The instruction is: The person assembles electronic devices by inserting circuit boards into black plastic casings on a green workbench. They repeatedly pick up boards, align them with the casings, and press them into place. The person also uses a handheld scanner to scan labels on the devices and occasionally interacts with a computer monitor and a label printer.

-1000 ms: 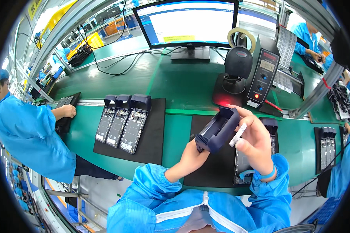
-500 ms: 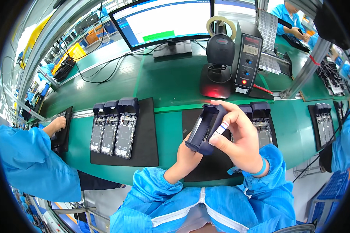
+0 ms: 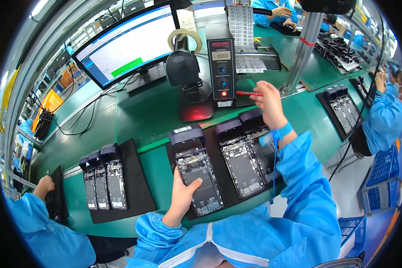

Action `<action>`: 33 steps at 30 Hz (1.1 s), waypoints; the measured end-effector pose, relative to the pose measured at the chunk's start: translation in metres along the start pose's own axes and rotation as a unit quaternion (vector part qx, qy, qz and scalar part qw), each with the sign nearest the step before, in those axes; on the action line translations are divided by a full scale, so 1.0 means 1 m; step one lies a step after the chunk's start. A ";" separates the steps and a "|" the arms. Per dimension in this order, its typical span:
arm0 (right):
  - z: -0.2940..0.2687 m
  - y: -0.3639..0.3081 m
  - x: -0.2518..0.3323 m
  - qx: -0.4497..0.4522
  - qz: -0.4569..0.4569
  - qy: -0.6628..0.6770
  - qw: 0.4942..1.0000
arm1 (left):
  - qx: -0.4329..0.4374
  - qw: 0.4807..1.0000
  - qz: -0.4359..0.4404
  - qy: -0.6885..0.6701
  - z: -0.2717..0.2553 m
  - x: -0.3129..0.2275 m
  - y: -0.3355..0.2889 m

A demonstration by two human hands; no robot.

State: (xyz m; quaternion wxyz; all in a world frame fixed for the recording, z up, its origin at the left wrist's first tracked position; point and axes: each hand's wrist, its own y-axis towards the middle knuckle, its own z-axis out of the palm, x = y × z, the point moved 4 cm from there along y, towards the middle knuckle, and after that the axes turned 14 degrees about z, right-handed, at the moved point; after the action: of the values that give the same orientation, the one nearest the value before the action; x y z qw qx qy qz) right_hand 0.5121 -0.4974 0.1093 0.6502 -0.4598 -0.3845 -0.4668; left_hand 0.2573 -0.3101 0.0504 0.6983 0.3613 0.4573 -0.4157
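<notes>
My left hand [image 3: 183,194] grips the left side of an opened handheld device [image 3: 201,183], its thumb lying across the exposed circuit board. The device has a dark blue hooded end with a white label [image 3: 183,130] on top, facing away from me. Whether it rests on the black mat [image 3: 213,145] or hovers just above cannot be seen. My right hand [image 3: 271,105] reaches out beyond the mat, fingertips closed on a slim red pen [image 3: 249,93] beside the grey control box [image 3: 222,71]. Two similar opened devices [image 3: 241,167] lie to the right of the held one.
A barcode scanner on a stand [image 3: 183,69] carries a tape roll. Behind it is a monitor [image 3: 129,44]. Label sheets [image 3: 241,27] hang behind the box. Three opened devices [image 3: 102,183] lie on a left mat [image 3: 138,178]. Co-workers sit on both sides; a metal post [image 3: 303,49] rises at right.
My right hand has left the device and moved away to the red pen. The device, earlier tilted up between both hands, now lies flatter in my left. The view has turned right.
</notes>
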 end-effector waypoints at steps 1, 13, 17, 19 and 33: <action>-0.009 0.011 0.006 -0.045 -0.007 -0.027 0.999 | 0.007 1.000 -0.004 0.017 0.000 0.008 -0.002; -0.019 0.057 0.020 -0.075 -0.044 -0.076 0.993 | 0.091 0.993 0.001 0.075 0.062 0.010 0.004; -0.020 0.058 0.022 -0.080 -0.063 -0.070 0.992 | 0.051 0.994 0.003 0.100 0.075 0.035 0.016; -0.027 0.065 0.022 -0.078 -0.070 -0.070 0.992 | 0.046 0.988 0.030 0.143 0.074 0.043 0.022; -0.016 0.060 0.025 -0.037 -0.102 -0.027 0.994 | 0.129 0.977 -0.130 -0.110 0.077 0.047 0.030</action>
State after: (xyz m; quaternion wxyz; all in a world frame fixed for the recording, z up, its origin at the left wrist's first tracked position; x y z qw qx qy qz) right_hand 0.5773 -0.5108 0.1138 0.5712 -0.4548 -0.4289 -0.5319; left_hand 0.3217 -0.3781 0.0350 0.6315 0.3381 0.3634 -0.5956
